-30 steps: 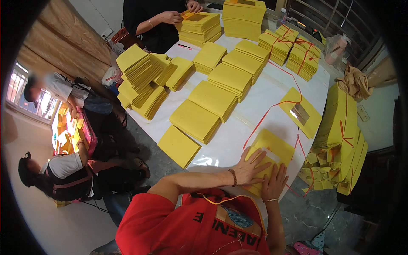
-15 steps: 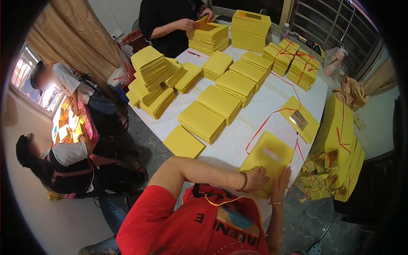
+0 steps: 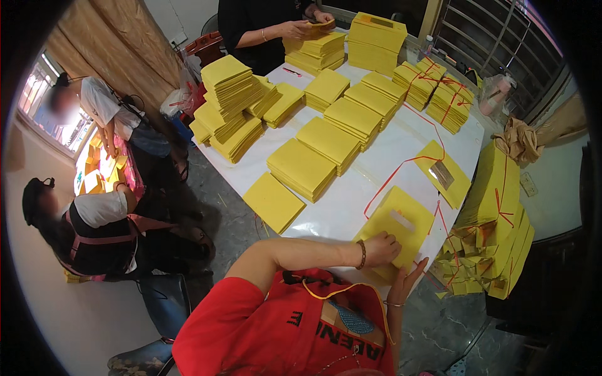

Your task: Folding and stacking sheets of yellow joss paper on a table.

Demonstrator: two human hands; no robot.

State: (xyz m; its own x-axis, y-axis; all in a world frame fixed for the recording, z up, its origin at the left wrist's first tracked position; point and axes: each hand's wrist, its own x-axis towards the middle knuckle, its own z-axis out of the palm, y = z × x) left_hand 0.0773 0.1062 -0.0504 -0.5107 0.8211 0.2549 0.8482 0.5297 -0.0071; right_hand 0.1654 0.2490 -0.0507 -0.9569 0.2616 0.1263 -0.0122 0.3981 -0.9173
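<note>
A stack of yellow paper (image 3: 404, 207) with a pale, shiny rectangular patch on its top sheet lies at the table's near right edge. My left hand (image 3: 381, 249) rests on its near part, fingers curled in; whatever is between the fingertips is hidden. Along the stack's near right edge is my right hand (image 3: 407, 279), its fingers stretched and thumb apart. Red string (image 3: 384, 194) runs over the table and past the stack on both sides. Just beyond lies another yellow piece (image 3: 448, 178) with a silvery rectangle.
Several yellow paper stacks (image 3: 301, 168) cover the white table (image 3: 351, 200), with string-tied bundles (image 3: 450, 103) at the far right. More tied bundles (image 3: 489, 194) stand beside the table's right edge. A co-worker's hands (image 3: 298, 28) hold yellow paper across the table; two other people sit left.
My left fingers have curled in more on the stack. My right hand has slid slightly nearer along its edge. The co-worker across has lifted a piece of yellow paper. The view has shifted slightly.
</note>
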